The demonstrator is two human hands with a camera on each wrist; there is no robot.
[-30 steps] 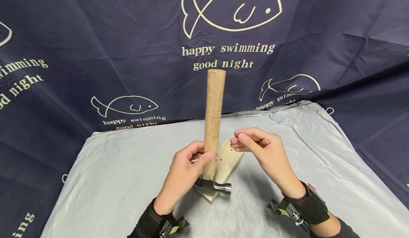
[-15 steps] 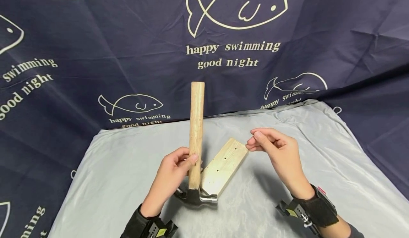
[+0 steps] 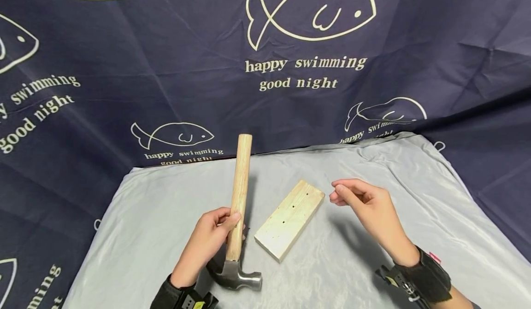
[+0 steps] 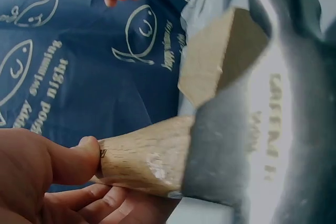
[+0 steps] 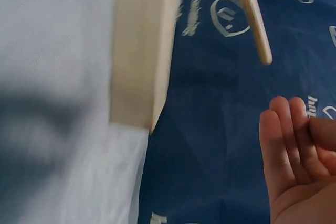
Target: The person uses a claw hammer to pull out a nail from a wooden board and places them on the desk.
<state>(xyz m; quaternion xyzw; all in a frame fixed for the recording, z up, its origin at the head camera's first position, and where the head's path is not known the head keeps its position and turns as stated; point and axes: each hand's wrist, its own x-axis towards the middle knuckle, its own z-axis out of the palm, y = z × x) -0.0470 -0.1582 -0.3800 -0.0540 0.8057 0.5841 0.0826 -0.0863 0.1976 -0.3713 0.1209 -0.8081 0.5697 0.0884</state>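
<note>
The left hand (image 3: pixel 207 235) is gripping the hammer (image 3: pixel 236 217) low on its wooden handle, head resting on the surface (image 3: pixel 373 272) beside the block (image 3: pixel 290 219). It looks head-heavy and stiff; gripping near the head steadies it. The right hand (image 3: pixel 369 205) is hovering, fingers loosely curled, holding nothing visible.
</note>
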